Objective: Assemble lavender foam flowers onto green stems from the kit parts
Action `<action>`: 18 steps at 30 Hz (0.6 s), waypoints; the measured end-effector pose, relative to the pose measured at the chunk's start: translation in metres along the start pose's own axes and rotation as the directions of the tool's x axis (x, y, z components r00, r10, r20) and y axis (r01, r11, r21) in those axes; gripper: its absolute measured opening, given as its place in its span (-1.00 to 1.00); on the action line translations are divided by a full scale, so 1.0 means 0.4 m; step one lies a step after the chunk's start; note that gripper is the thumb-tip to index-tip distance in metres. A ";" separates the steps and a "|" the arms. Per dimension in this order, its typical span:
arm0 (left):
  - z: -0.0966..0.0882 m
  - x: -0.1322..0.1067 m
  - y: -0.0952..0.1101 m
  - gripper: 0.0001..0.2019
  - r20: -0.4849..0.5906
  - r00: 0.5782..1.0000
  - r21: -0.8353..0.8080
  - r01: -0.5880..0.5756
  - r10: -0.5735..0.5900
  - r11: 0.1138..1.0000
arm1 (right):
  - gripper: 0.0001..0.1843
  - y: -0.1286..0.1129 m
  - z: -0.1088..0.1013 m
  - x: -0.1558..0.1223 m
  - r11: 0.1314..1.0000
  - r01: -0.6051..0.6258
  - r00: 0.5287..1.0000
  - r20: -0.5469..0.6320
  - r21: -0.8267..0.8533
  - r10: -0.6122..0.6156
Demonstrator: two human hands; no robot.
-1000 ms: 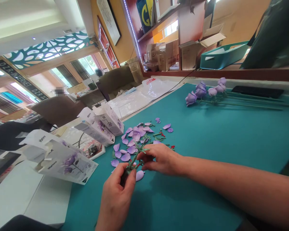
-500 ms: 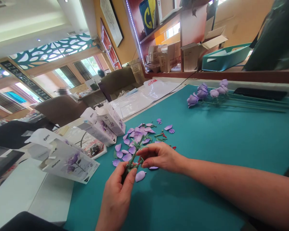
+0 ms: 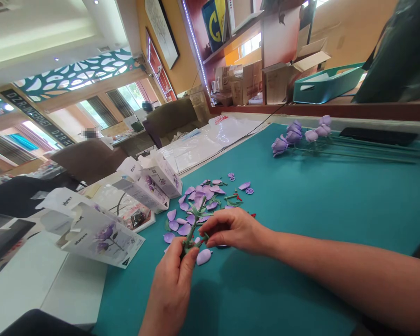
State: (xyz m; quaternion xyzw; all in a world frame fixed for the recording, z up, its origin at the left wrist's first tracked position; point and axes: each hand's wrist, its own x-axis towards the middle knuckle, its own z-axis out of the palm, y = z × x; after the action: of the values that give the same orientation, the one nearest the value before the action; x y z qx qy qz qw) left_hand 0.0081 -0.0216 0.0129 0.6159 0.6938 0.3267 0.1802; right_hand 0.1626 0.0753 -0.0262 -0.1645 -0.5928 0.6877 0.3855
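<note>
My left hand (image 3: 173,280) is closed around the lower part of a green toy flower stem (image 3: 195,221), which tilts up and has leaf-like spikes near its top. At the stem's side, my right hand (image 3: 236,228) has its thumb and fingers pinched on a small green piece (image 3: 203,237) with a bit of red by it. My fingers partly hide where that piece meets the stem. Behind both hands, loose purple petals (image 3: 185,229) lie in a pile on the teal mat (image 3: 283,280). A single pale petal (image 3: 204,257) rests just below my right fingertips.
Small red and green parts (image 3: 238,197) and a purple wheel-shaped piece (image 3: 249,191) lie beyond my right hand. White boxes (image 3: 105,238) stand at the left. Assembled purple flowers (image 3: 282,145) and a dark flat object (image 3: 378,136) are at the back right.
The stem in my left hand has shifted slightly and stands a little more upright. My right fingers have moved slightly beside it, still pinched on the small green piece.
</note>
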 end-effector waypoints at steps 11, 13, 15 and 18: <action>-0.012 -0.001 0.001 -0.66 0.120 0.993 -0.153 0.032 -0.013 0.988 | -0.82 -0.029 -0.001 -0.023 0.689 0.448 0.884 0.166 -0.570 -0.437; -0.015 0.001 0.002 -0.65 0.147 0.989 -0.175 0.047 -0.021 0.984 | -0.83 -0.035 0.001 -0.028 0.626 0.472 0.866 0.196 -0.621 -0.460; -0.018 0.000 0.001 -0.64 0.161 0.987 -0.197 0.059 -0.027 0.979 | -0.85 -0.039 0.005 -0.033 0.577 0.499 0.848 0.224 -0.647 -0.481; -0.019 -0.005 -0.004 -0.62 0.184 0.982 -0.234 0.082 -0.039 0.969 | -0.87 -0.043 0.008 -0.037 0.518 0.549 0.809 0.262 -0.656 -0.525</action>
State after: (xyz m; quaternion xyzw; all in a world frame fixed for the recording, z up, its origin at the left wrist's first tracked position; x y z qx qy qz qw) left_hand 0.0024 -0.0253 0.0168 0.5946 0.6487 0.3466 0.3247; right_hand 0.1758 0.0621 -0.0126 -0.0971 -0.8357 0.2564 0.4758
